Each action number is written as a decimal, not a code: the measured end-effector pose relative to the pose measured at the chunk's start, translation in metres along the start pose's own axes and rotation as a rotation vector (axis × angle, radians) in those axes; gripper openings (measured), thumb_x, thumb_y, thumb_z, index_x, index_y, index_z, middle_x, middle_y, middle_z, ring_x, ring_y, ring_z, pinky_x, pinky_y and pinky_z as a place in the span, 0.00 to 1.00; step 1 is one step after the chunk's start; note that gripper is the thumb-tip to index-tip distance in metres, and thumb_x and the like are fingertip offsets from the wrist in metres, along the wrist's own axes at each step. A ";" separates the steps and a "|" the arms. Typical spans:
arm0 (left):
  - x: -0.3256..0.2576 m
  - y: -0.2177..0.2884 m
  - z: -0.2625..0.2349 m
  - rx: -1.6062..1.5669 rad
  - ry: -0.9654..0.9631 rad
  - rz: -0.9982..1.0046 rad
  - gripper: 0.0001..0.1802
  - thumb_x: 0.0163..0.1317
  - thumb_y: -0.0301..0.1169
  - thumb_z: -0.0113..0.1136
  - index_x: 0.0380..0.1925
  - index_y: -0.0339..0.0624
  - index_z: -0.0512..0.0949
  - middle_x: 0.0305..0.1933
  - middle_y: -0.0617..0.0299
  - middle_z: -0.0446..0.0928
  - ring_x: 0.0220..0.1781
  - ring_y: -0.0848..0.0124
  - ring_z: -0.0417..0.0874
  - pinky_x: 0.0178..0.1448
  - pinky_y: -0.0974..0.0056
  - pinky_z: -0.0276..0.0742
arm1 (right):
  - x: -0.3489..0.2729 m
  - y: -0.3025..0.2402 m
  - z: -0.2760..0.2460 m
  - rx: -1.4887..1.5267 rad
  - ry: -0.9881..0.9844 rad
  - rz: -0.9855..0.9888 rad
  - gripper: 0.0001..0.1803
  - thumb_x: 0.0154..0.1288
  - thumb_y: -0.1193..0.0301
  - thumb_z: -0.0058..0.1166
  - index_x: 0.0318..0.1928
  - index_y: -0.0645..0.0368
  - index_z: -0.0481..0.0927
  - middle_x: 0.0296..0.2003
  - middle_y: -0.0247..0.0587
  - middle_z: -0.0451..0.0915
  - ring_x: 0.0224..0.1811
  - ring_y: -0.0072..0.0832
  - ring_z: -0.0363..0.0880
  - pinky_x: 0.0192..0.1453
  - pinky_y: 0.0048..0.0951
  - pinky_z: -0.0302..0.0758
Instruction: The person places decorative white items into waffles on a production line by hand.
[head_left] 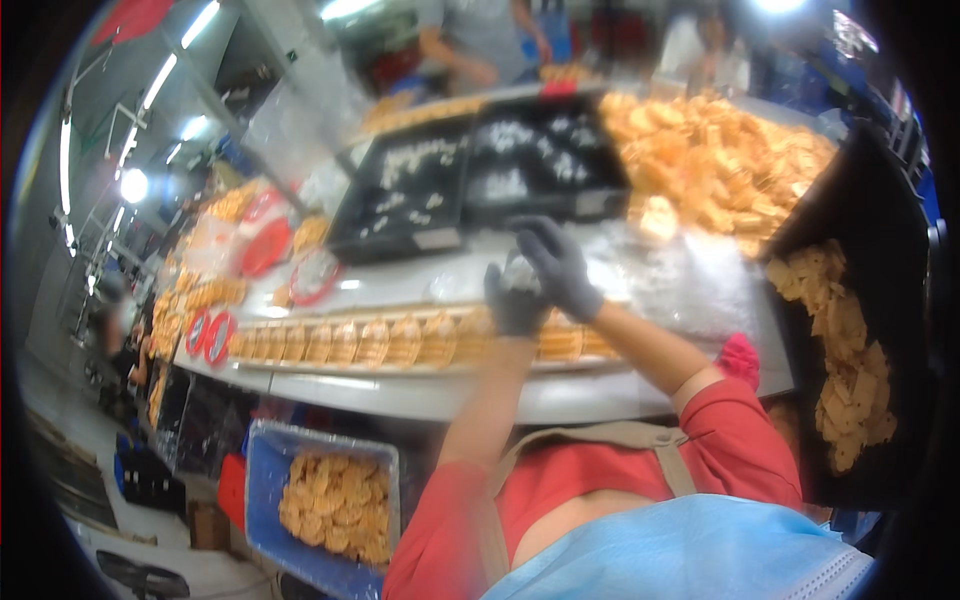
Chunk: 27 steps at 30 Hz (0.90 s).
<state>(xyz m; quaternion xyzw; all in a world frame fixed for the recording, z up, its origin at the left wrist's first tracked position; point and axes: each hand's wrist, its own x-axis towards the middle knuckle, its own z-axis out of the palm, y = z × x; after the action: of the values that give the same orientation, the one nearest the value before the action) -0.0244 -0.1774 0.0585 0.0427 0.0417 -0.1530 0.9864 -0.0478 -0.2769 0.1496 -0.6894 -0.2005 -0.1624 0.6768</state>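
Left hand [517, 310] closed on small clear item [519, 275] (blurred) | right hand [562, 275] over it, grip I can't tell | item between black trays [385, 247], row of orange pieces [374, 342].

Pretty packed glossy white table [420, 396], honestly. Two shallow black rectangular trays [385, 243] sit mid-table, with a big loose heap of orange-tan pieces [720, 150] to their right. Crumpled clear plastic [690, 280] lies nearer. Long row of flat orange-tan pieces [375, 342] along the front, red-rimmed round things [217, 338] at its left end.
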 end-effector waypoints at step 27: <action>-0.017 0.016 -0.001 -0.038 0.056 0.013 0.19 0.62 0.44 0.49 0.47 0.44 0.70 0.50 0.46 0.69 0.55 0.48 0.71 0.61 0.41 0.70 | -0.001 0.086 -0.144 0.848 0.128 0.647 0.06 0.67 0.67 0.48 0.38 0.55 0.72 0.30 0.33 0.71 0.30 0.25 0.69 0.36 0.25 0.70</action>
<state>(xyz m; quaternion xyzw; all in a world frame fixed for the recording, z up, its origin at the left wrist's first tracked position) -0.0358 -0.1573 0.0605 0.0283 0.0718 -0.1444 0.9865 0.0007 -0.4205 0.0789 -0.3707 0.0156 0.1080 0.9223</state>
